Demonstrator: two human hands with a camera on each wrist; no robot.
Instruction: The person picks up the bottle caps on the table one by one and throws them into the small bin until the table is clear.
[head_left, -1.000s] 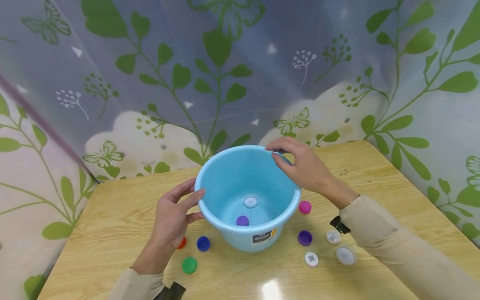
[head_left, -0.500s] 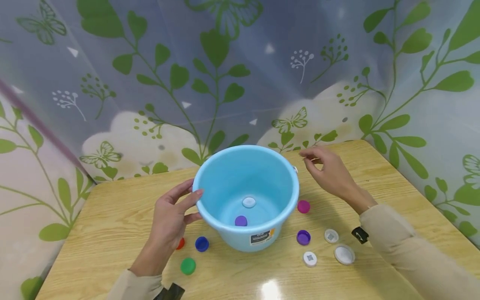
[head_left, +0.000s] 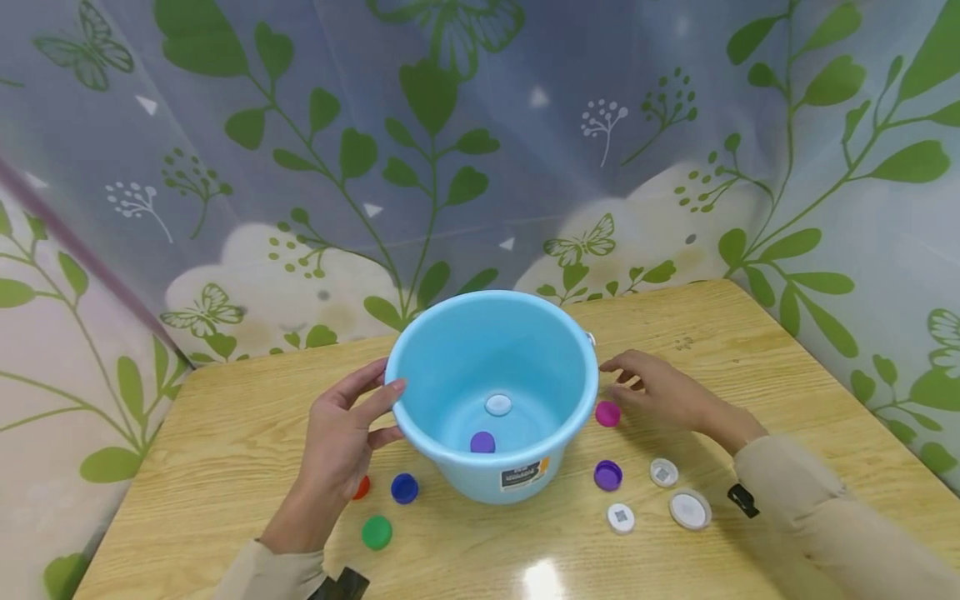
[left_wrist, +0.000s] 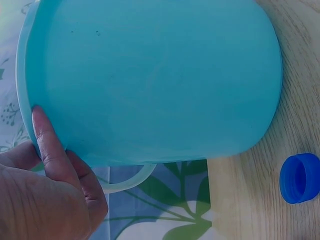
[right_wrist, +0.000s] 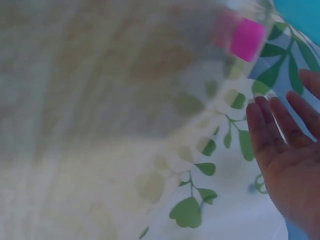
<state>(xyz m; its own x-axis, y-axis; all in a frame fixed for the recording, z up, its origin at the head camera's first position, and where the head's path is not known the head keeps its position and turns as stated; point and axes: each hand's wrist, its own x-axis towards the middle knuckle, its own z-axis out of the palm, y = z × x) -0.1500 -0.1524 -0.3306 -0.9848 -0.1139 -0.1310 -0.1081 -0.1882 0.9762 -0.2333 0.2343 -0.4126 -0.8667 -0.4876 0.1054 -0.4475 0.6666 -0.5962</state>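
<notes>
The person's right grip (head_left: pixel 669 397) had come away from the far rim of the bucket (head_left: pixel 491 337) and dropped low beside its right side, where it hung near the pink cap (head_left: pixel 608 413), apparently without touching it. Its fingers were loosely bent and no object showed in them. That drop seemed to bring the cap within easy reach, so attention had probably passed from the bucket's mouth to the tabletop (head_left: pixel 247 417). The left grip (head_left: pixel 347 435) had not moved: it pinched the bucket's left rim, thumb over the edge and other fingers against the outer wall, which likely kept the bucket steady

The bucket stood upright near the middle of the tabletop, plain light blue, with a thick rounded rim and a dark label (head_left: pixel 521 475) on its near side. On its floor lay a white cap (head_left: pixel 498 405) and a purple cap (head_left: pixel 482 442), apart from each other. The pink cap lay just right of the bucket, round and bright; the right wrist view blurred it too much to show its ribbing, if any. Nearer the person, a blue cap (head_left: pixel 404 488) and a green cap (head_left: pixel 377 532) lay to the left
</notes>
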